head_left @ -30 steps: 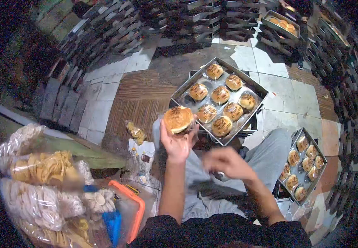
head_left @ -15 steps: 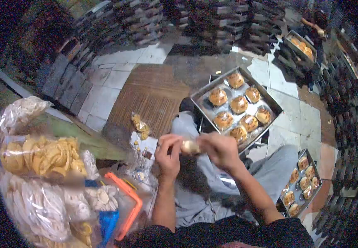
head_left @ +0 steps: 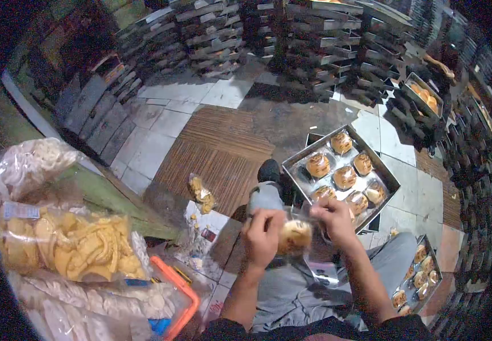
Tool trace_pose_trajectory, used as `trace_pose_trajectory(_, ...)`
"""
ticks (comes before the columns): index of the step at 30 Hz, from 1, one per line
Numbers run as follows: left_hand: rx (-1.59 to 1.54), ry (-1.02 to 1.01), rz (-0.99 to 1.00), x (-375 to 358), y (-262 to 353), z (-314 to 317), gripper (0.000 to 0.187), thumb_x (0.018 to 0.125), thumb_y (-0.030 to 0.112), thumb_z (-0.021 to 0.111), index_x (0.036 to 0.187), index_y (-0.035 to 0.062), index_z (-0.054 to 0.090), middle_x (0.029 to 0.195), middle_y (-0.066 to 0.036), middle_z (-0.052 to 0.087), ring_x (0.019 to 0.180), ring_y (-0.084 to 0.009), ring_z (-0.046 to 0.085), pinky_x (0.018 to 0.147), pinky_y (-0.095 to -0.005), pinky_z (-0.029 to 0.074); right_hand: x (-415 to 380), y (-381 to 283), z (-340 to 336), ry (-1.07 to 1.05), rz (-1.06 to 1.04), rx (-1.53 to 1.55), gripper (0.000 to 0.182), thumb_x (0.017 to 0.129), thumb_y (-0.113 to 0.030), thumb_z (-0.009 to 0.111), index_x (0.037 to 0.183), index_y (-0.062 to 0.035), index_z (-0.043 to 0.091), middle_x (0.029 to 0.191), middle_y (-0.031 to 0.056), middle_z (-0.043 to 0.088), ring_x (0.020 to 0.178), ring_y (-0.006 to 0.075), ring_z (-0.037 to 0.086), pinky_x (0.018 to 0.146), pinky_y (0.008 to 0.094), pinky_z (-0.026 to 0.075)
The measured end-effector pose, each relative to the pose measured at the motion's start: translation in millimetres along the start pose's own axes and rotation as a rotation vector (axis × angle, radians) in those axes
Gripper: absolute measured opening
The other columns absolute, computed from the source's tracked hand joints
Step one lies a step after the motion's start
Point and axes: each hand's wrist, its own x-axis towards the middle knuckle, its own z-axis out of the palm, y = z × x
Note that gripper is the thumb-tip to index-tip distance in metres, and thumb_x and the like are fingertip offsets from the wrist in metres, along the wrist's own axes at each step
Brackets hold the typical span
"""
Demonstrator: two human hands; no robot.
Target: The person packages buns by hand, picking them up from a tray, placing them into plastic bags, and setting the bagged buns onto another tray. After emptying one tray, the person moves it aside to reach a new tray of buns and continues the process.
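Observation:
Above my lap, a golden-brown bun (head_left: 295, 236) hangs in a clear plastic bag between my hands. My left hand (head_left: 262, 237) pinches the bag's left side, fingers closed. My right hand (head_left: 335, 220) is closed in a pinch on the bag's right side; the exact grip is hard to see. Just beyond it stands a metal tray (head_left: 392, 200) holding several bagged buns (head_left: 345, 177) with dark streaks on top. Part of that tray is hidden behind my right hand.
At left lie bags of yellow, flat pieces (head_left: 69, 241) and whitish bundled bags (head_left: 30, 162), beside an orange handle (head_left: 179, 290). A small bag (head_left: 201, 194) lies ahead. Another bun tray (head_left: 436, 284) is at lower right. Dark stacks (head_left: 314, 62) line the back; a person's arm (head_left: 439, 67) shows far right.
My view has shifted, so the tray appears lower and further right. My hands have moved apart, and the bun between them, blurred before, now shows clearly in its bag.

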Motion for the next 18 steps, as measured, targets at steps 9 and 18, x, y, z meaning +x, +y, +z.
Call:
trace_pose_trajectory(9,-0.007,0.031,-0.422,-23.8,13.4,-33.3,0.017,0.090,0.014,0.076,0.090,0.0010,0.066,0.080,-0.006,0.069,0.071,-0.0126,0.061,0.069,-0.0299,0.051,-2.0,48.6,6.7,0.004,0.110,0.178,0.021,0.082,-0.019,0.084,0.090,-0.0012,0.077,0.082,0.0047,0.074,0.081,0.0119,0.067,0.079,0.0286,0.053)
trace_pose_trajectory(18,0.199,-0.068,-0.103,-22.9,19.4,-23.2,0.018,0.097,0.017,0.068,0.093,0.0013,0.060,0.078,-0.014,0.064,0.066,-0.0289,0.061,0.064,-0.0388,0.049,8.5,55.3,-2.6,-0.193,0.089,0.443,0.019,0.095,-0.018,0.071,0.086,-0.0045,0.063,0.071,0.0033,0.063,0.053,0.0102,0.057,0.046,0.0266,0.043)
